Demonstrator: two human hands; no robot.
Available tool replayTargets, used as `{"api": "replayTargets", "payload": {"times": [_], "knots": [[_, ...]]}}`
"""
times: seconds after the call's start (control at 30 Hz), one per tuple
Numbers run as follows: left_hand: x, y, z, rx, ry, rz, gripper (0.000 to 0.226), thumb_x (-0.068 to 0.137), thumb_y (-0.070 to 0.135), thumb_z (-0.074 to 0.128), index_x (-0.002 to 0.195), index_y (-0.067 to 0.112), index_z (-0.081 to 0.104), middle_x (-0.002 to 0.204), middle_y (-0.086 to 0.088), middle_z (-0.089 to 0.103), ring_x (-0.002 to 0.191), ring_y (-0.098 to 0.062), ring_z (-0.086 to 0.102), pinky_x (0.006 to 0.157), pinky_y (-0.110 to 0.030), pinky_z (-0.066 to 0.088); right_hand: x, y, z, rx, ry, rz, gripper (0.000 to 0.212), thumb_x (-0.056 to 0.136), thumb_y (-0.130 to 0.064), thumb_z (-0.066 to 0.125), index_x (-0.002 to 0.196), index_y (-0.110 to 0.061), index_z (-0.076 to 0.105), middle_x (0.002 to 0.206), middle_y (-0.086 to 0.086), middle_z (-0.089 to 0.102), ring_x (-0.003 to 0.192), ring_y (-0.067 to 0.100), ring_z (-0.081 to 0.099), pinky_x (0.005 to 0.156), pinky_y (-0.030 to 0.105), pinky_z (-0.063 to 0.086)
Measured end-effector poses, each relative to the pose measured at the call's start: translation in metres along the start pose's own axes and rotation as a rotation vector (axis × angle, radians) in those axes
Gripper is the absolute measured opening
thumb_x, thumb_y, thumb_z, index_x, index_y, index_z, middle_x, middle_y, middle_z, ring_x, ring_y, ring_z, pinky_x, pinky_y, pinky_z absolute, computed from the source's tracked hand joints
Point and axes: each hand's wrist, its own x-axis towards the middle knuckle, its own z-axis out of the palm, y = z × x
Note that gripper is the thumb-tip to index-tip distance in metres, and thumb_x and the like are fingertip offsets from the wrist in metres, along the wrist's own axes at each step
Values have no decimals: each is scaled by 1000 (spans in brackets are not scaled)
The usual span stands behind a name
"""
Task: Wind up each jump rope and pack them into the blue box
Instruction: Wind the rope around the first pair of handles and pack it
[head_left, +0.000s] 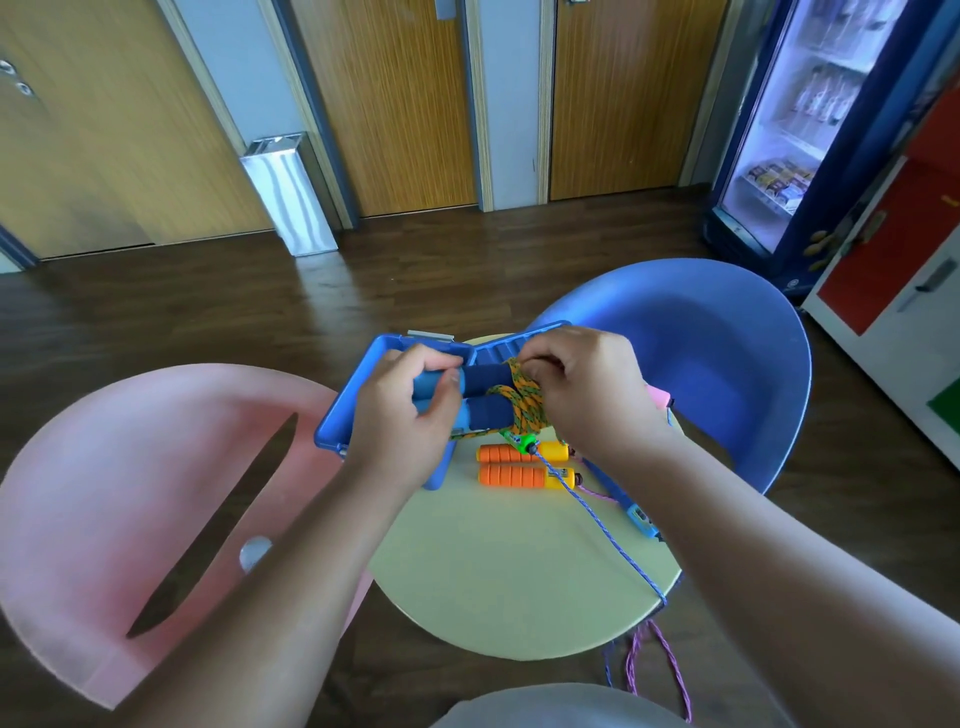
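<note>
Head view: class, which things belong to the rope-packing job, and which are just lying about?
Job: blue-handled jump rope, held by left hand and right hand; orange-handled jump rope; purple rope; blue box.
Lying about: pink chair, blue chair, drinks fridge, metal bin.

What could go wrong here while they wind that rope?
1. The right hand only pinches the orange rope wound on the blue handles that the left hand grips; a slip could let the coil spring loose.
2. The blue cord and purple cord hang over the table edge, so a snag might drag the orange handles off.
3. The blue box seems to overhang the table; a nudge might tip it.
</note>
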Motion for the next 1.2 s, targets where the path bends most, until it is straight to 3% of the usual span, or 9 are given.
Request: {"api": "replayTargets", "payload": {"times": [0.17, 0.3, 0.43, 0.53, 0.6, 0.67, 0.87, 0.97, 1.2], "knots": [[-6, -5, 3, -197, 82, -143, 17, 99, 11, 62, 101, 25, 70, 90, 15, 68, 81, 1, 61, 75, -16, 44, -1, 5, -19, 213, -46, 186, 16, 93, -9, 67, 95, -19, 78, 85, -8, 75, 79, 7, 67, 73, 24, 53], [-6, -14, 4, -287, 95, -211, 15, 97, 26, 58, 101, 34, 70, 81, 20, 63, 73, -16, 59, 64, -48, 52, -5, 28, -26, 481, 45, 503, 23, 103, -12, 52, 106, -25, 70, 100, -8, 72, 92, 15, 65, 90, 47, 54], [-7, -12, 8, -307, 48, -236, 17, 101, 19, 59, 102, 32, 70, 71, 18, 58, 63, -14, 52, 61, -36, 44, -4, 19, -20, 662, -135, 654, 31, 111, -37, 37, 124, -21, 61, 125, 3, 64, 88, 11, 63, 75, 37, 58], [-8, -7, 15, -291, 35, -237, 17, 101, 16, 60, 106, 29, 70, 82, 16, 62, 70, -8, 57, 65, -31, 45, -8, 13, -14, 612, -222, 598, 37, 106, -52, 38, 110, -26, 64, 90, -23, 62, 80, -2, 57, 72, 25, 49], [-7, -8, 19, -319, 25, -278, 16, 97, 27, 61, 109, 34, 68, 90, 17, 65, 79, -11, 62, 67, -39, 52, -7, 15, -6, 552, -234, 581, 30, 102, -53, 51, 96, -26, 64, 74, -19, 62, 71, 0, 57, 69, 25, 47], [-7, -10, 21, -327, 8, -328, 20, 92, 37, 61, 110, 37, 68, 94, 17, 66, 85, -15, 64, 74, -53, 57, -8, 17, 0, 570, -246, 621, 30, 92, -57, 65, 102, -29, 67, 93, 1, 72, 79, 10, 64, 73, 37, 54], [-9, -2, 22, -283, -59, -509, 32, 102, 56, 48, 103, 33, 70, 101, -7, 72, 71, -20, 66, 53, -35, 52, -24, 17, 17, 668, -64, 645, 24, 87, -27, 79, 108, -23, 68, 95, 13, 74, 82, 23, 71, 78, 41, 59], [-10, -2, 28, -227, 73, -525, 39, 101, 57, 47, 86, 31, 72, 85, -6, 72, 76, -28, 70, 61, -44, 57, -29, 15, 25, 697, -8, 666, 20, 87, -15, 78, 105, -17, 70, 84, 7, 74, 72, 17, 70, 69, 38, 60], [-20, -9, 39, -234, 160, -524, 46, 85, 67, 52, 79, 24, 68, 77, 2, 65, 77, -32, 68, 64, -62, 58, -25, 24, 24, 876, -188, 848, 31, 77, -17, 79, 104, -4, 72, 100, 32, 72, 90, 48, 73, 82, 71, 55]]}}
